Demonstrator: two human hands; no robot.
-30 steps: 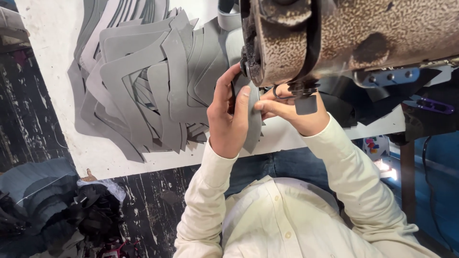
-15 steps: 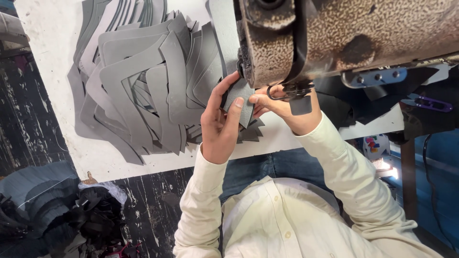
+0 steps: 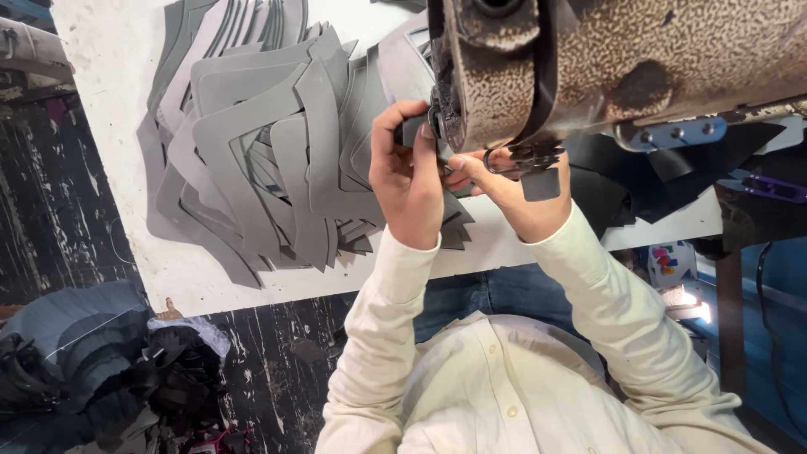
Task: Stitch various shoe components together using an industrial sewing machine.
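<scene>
A person in a cream long-sleeved shirt, seen from a camera on their own head, works with both hands raised at the head of a worn, speckled brown sewing machine point(image 3: 622, 59). The left hand point(image 3: 408, 181) is clenched around a small dark grey cut piece point(image 3: 412, 130), pressing it up against the machine's front edge. The right hand point(image 3: 513, 189) sits just beside it, fingertips pinched near the same piece under the machine head; a pair of small thread snips point(image 3: 525, 164) hangs from its fingers, so its grip is closed, though exactly what the fingertips pinch is hidden by the machine. The two hands touch or nearly touch. Behind them, on a white tabletop point(image 3: 109, 126), lies a large fanned heap of curved grey cut pieces point(image 3: 261, 160), overlapping one another. Black pieces point(image 3: 672, 164) lie under the machine on the right. On the dark floor at lower left sits a pile of dark scraps point(image 3: 101, 370).
</scene>
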